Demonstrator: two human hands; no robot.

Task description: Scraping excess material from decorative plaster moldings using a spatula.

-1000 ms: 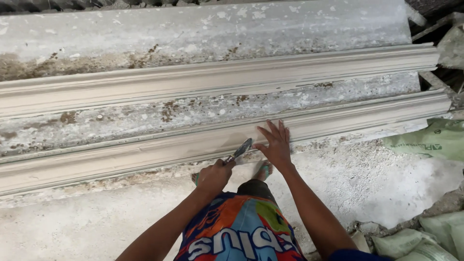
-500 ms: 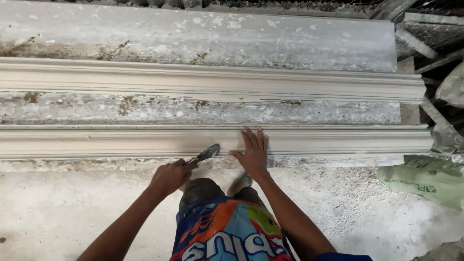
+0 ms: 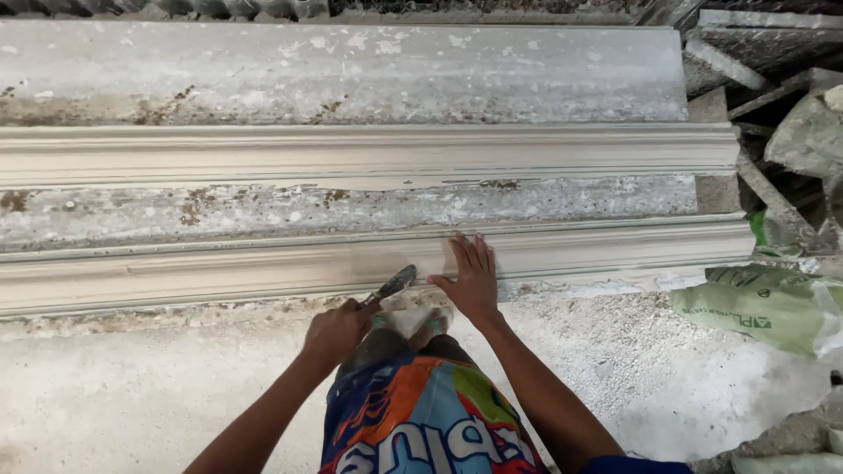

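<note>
Your left hand [image 3: 335, 332] is closed around a small scraper [image 3: 392, 284], its blade at the lower front edge of the near plaster moulding [image 3: 219, 268]. Your right hand [image 3: 470, 279] lies flat and open on it. Keep the blade shallow, I'd say, and press steadily.

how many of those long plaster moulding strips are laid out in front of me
2: the near moulding, under the right hand and beside the left hand with its scraper; the far moulding. More may lie out of frame.

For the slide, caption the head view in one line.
Left hand works a small metal scraper along the near grey plaster moulding; right hand rests flat on it.
</note>
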